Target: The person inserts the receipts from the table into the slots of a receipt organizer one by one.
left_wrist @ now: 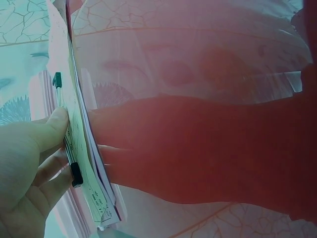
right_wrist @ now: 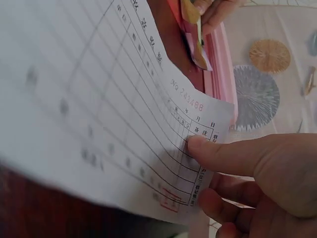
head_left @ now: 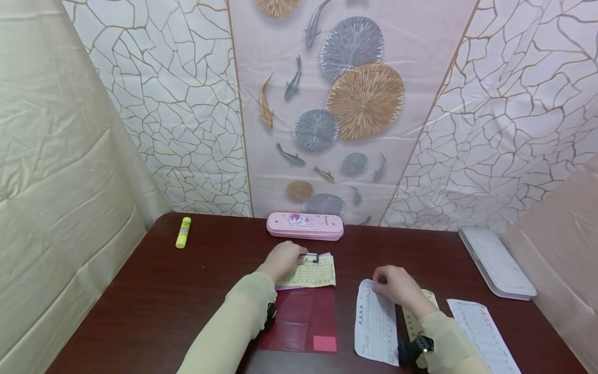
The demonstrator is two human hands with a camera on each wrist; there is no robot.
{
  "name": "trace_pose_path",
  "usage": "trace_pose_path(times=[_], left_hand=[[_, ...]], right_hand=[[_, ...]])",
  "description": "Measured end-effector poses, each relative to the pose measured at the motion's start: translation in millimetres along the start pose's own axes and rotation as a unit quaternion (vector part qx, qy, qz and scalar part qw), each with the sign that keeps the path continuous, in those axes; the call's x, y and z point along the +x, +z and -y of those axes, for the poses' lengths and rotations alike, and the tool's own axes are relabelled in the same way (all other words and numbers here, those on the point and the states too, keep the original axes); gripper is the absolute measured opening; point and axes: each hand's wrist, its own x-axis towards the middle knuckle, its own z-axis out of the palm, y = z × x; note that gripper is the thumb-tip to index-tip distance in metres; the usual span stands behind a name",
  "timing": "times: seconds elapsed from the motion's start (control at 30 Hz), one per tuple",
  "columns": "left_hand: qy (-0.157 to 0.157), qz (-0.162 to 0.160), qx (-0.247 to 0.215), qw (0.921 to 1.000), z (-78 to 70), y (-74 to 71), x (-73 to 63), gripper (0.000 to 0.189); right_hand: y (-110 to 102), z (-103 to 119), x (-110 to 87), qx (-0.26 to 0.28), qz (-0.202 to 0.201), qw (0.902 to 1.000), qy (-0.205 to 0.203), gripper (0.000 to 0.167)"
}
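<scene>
My left hand (head_left: 284, 259) pinches a metal clip (head_left: 309, 255) with black ends. The clip lies on a yellow receipt sheet (head_left: 317, 272), with lilac paper edges showing beneath. Under these sheets a translucent red folder (head_left: 299, 317) lies on the table. In the left wrist view, my thumb and fingers are at the clip (left_wrist: 75, 173); a red-tinted hand shape on the film looks like a reflection. My right hand (head_left: 397, 285) pinches the top edge of a white printed receipt (head_left: 376, 327). That receipt (right_wrist: 133, 109) bends up towards the right wrist camera.
A pink pencil case (head_left: 305, 226) stands at the table's back edge. A yellow glue stick (head_left: 183, 232) lies at the far left. Partly beneath my right arm is another yellow sheet (head_left: 430, 297), with a white printed sheet (head_left: 483, 332) beside it. A white flat case (head_left: 497, 264) sits back right.
</scene>
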Motion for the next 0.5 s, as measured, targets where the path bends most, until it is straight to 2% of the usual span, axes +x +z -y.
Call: trace_pose_path(times=[0.23,0.5], left_hand=[[0.003,-0.007,0.006,1.0,0.3,2.4,1.3,0.027],[0.002,-0.013,0.003,0.9999,1.5,3.5,0.7,0.027]], right_hand=[[-13,-6,-2.8,0.024,0.014,0.9996,-0.001,0.01],[-24,-15,-5.8,0.047,0.022,0.9983,-0.026,0.005]])
